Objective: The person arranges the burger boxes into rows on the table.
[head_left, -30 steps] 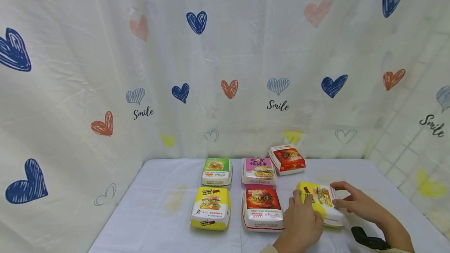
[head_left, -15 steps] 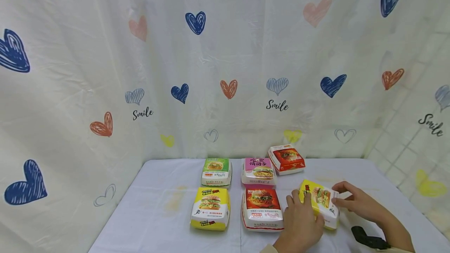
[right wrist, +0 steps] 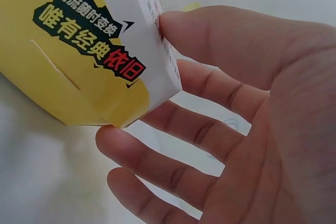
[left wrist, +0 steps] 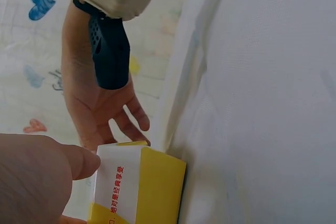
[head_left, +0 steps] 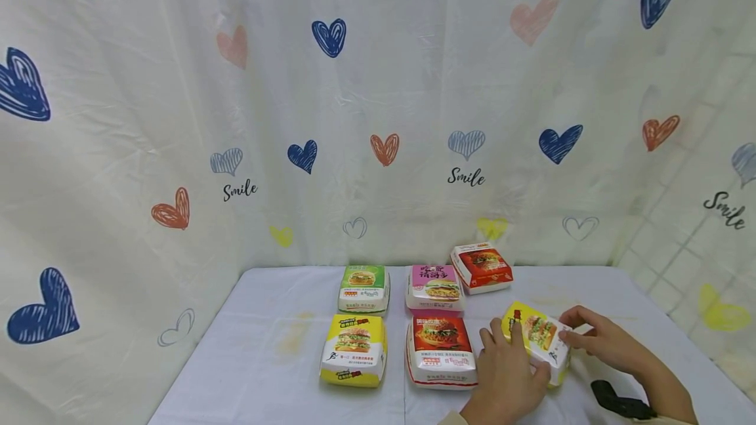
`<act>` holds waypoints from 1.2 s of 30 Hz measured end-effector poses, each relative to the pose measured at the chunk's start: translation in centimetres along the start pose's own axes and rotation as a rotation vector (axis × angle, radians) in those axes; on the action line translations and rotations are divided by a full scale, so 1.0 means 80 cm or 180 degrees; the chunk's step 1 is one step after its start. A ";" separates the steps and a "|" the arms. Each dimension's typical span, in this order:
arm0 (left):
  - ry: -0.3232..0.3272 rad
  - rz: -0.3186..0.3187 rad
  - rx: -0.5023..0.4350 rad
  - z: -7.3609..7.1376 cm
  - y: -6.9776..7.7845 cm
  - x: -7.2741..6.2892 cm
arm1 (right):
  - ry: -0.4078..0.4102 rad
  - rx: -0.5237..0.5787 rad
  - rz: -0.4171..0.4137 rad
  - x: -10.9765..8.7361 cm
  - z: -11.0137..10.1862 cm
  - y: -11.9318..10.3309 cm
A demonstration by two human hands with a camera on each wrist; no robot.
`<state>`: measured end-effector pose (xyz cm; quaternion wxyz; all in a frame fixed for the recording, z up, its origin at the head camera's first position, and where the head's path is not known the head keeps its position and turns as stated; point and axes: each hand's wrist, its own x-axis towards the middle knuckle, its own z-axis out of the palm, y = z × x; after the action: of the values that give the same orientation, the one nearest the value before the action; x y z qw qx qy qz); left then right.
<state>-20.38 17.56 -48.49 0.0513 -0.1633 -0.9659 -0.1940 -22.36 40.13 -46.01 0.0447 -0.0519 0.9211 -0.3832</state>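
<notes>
A yellow-and-white burger box [head_left: 539, 341] sits slantwise between both hands at the right of the table. My left hand [head_left: 506, 369] holds its left and near sides; in the left wrist view the thumb [left wrist: 81, 162] presses the white part of the box [left wrist: 118, 174]. My right hand [head_left: 608, 341] grips the right end. The right wrist view has the right thumb [right wrist: 210, 35] on the box's white panel [right wrist: 123, 3] and fingers around the corner, some along the lower edge. Whether the box's underside lies fully on the table is hidden.
Left of the hands stand a red-and-white burger box [head_left: 441, 353] and another yellow-and-white one [head_left: 354, 353]. Behind them are a green box [head_left: 364, 288], a pink box [head_left: 435, 287] and a tilted red box [head_left: 482, 267]. A heart-printed curtain [head_left: 390, 97] hangs behind the table.
Between both hands, the yellow-and-white burger box has turned clockwise, its right end swinging toward the front. My hands have shifted only slightly. The other boxes stay in place.
</notes>
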 end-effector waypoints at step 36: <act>-0.0085 -0.0077 -0.0003 0.003 0.001 0.000 | 0.0017 -0.0096 -0.0172 0.001 0.003 0.004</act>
<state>-20.36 17.68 -48.67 0.0359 -0.1543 -0.9683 -0.1929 -22.41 40.16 -46.39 0.0311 -0.0764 0.9252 -0.3705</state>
